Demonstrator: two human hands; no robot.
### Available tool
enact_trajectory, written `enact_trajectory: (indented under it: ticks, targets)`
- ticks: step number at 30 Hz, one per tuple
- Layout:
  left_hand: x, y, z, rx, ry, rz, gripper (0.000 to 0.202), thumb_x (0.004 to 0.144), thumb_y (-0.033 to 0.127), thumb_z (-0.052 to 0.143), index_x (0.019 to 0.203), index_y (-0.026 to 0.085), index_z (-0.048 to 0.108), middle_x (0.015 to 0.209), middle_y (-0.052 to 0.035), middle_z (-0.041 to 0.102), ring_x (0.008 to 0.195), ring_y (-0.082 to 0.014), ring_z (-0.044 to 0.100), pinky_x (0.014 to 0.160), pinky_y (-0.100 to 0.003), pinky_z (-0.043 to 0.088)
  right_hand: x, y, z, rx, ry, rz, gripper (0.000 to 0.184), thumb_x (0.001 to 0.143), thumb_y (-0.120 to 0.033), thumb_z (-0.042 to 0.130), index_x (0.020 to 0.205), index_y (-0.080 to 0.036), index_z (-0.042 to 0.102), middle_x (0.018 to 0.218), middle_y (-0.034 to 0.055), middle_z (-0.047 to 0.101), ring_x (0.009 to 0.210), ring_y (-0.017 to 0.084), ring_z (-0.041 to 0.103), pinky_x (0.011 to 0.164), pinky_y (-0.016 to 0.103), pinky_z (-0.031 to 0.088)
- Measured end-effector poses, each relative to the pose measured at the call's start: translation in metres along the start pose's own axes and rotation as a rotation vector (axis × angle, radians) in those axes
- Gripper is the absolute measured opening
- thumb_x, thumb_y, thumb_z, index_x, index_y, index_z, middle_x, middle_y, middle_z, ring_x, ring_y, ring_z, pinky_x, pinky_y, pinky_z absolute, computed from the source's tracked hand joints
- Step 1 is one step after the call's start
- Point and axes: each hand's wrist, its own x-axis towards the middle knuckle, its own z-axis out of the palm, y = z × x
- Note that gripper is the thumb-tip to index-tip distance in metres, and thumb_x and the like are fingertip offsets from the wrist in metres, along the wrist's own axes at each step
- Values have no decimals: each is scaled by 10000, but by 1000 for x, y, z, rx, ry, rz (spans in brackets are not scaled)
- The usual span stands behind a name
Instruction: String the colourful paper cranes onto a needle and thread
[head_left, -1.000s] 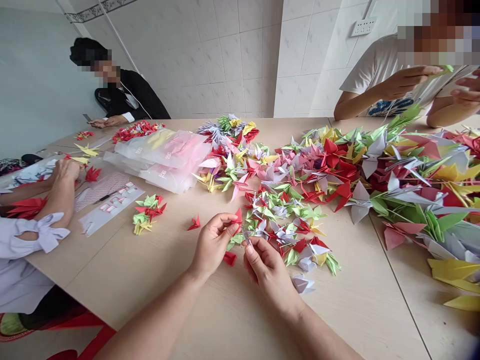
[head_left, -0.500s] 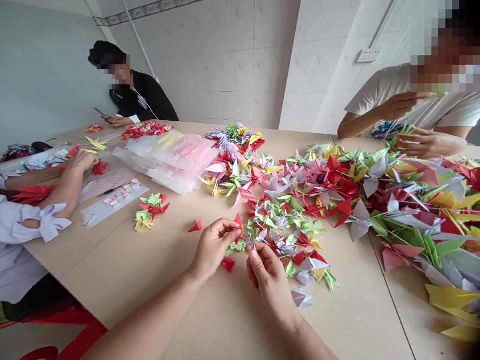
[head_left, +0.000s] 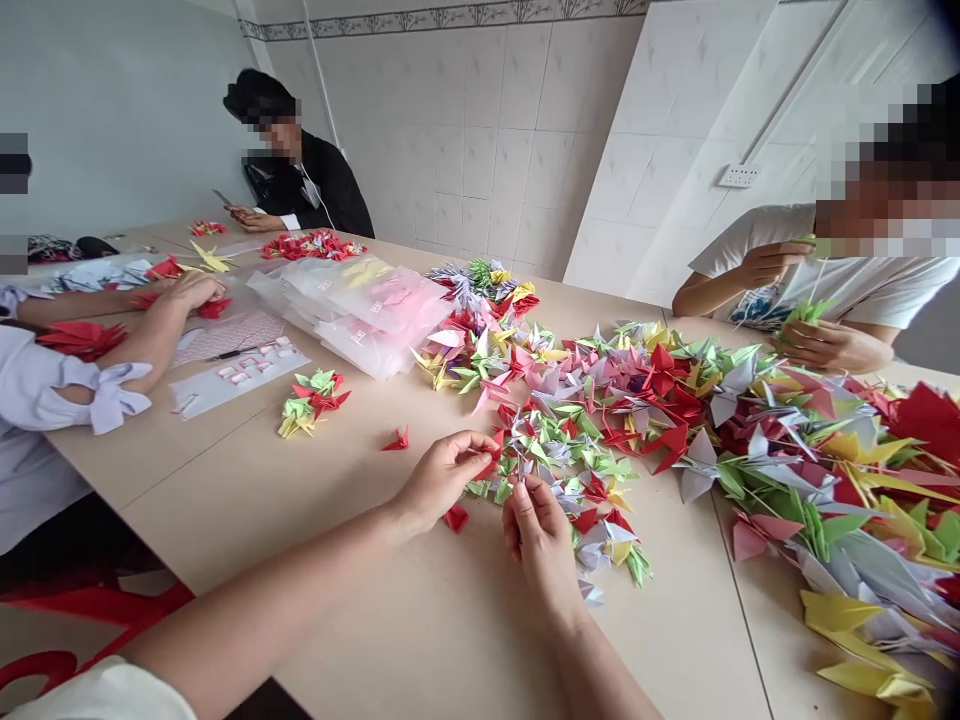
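Note:
My left hand (head_left: pixel 448 478) pinches a small red origami crane (head_left: pixel 493 456) between thumb and fingers, above the table. Just right of it, my right hand (head_left: pixel 541 520) is closed on slim metal tweezers (head_left: pixel 520 466), whose tips point up near the crane; whether they touch it I cannot make out. Beneath and beyond both hands lie folded paper cranes (head_left: pixel 562 450) in green, red, white and yellow. One red crane (head_left: pixel 397 438) rests apart to the left, and a red folded piece (head_left: pixel 455 517) lies below my left hand.
A large heap of coloured paper cranes (head_left: pixel 817 450) covers the table's right side. Clear plastic bags (head_left: pixel 360 310) lie at centre left, near a small crane cluster (head_left: pixel 311 400) and a white strip (head_left: pixel 240 378). Co-workers sit at left, at the back and at right.
The view has shifted, so much of the scene sits differently in the frame. Both hands stay close together with the crane and tweezers. The right co-worker's hands appear lower.

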Motion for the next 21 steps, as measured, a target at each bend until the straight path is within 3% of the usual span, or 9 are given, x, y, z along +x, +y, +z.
enact_trajectory:
  ticks: [4,8,13,17,21]
  targets:
    - [-1,1,-4,-103,-95,-18,76,802,244,531,844,181,522,849,2,534,805,-142,606,802,-333,491,6,3,-4,-81,28,-16,317,829,-500,492,897,-190,477,617,-50,398,472,86,337,411,197,279]
    - [-1,-3,-14,-173,-129,-52,55,804,238,519,815,190,496,846,9,510,778,-133,597,760,-323,501,8,2,-5,-187,48,-32,323,837,-480,488,934,-174,522,622,-40,395,498,96,341,431,211,280]
    - [6,0,-31,-137,-186,-56,39,816,202,469,821,184,503,752,4,508,676,-119,553,686,-269,470,5,2,-3,-351,57,-94,307,855,-440,480,968,-169,570,684,-5,489,607,132,435,544,237,357]
    - [9,2,-35,-98,-205,-76,64,825,199,449,842,193,511,788,-9,522,708,-126,536,687,-259,460,4,9,-9,-469,30,-113,302,848,-406,510,1031,-175,574,830,46,594,790,199,525,672,276,409]
    - [7,2,-35,-55,-232,-108,111,853,224,416,863,209,526,818,-23,541,747,-143,540,707,-276,470,3,13,-14,-578,28,-120,270,852,-391,504,995,-187,609,771,56,612,793,235,549,634,296,416]
